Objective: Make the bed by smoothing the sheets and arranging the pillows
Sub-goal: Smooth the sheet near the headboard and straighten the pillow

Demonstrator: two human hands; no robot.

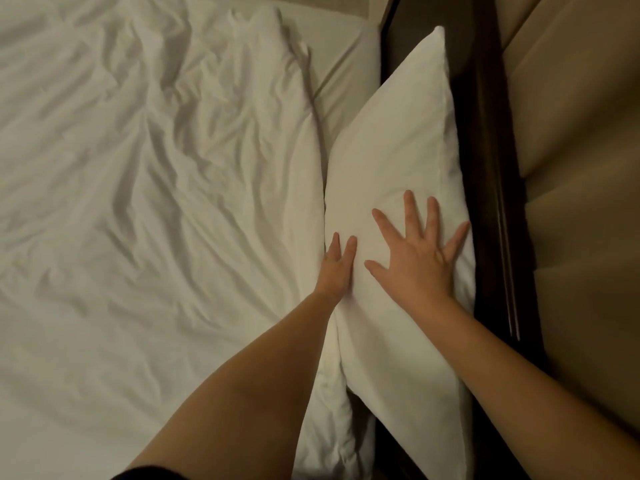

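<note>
A white pillow point(394, 140) stands on its long edge against the dark wooden headboard frame point(485, 174) at the right. My right hand point(419, 258) lies flat on the pillow's face, fingers spread wide. My left hand point(337, 266) presses with straight fingers on the pillow's left edge, where it meets the duvet. A white wrinkled duvet point(145, 202) covers the bed to the left, with deep creases across it.
A strip of smooth fitted sheet point(349, 74) shows beyond the duvet at the top. Tan padded headboard panels point(581, 188) fill the right side behind the dark frame.
</note>
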